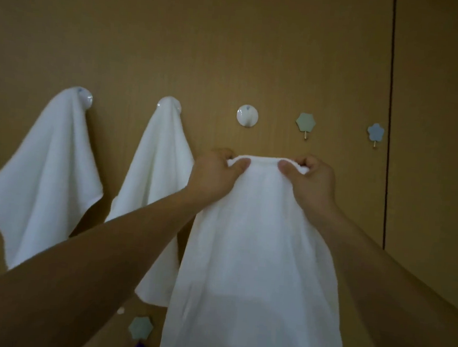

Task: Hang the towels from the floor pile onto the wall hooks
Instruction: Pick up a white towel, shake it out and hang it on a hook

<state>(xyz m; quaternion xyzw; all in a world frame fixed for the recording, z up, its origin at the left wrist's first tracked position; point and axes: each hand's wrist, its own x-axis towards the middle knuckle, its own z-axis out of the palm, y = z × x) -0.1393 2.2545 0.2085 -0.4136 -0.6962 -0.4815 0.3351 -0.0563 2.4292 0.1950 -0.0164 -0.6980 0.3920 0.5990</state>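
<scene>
held towel (258, 244): white, soft, limp, judged light; hangs free below the fingers, top hem bunched between both hands.
left hand (215, 176): thumb and curled fingers pinch the hem's left end.
right hand (313, 182): same pinch, right end.
grip judgement: hold at the hem; the slack span between the thumbs suits hooking.
round hook (247, 116): bare, just above the fingers.
first hung towel (49, 175), second hung towel (156, 173): left of the fingers.
hexagon hook (305, 122), flower hook (375, 132): above and right of the fingers.

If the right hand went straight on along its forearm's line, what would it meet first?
Likely the empty round white hook, up and left of the right hand, which grips the towel by its top edge. Only bare wall shows between them; depth is unclear, so the wall might come first.
</scene>
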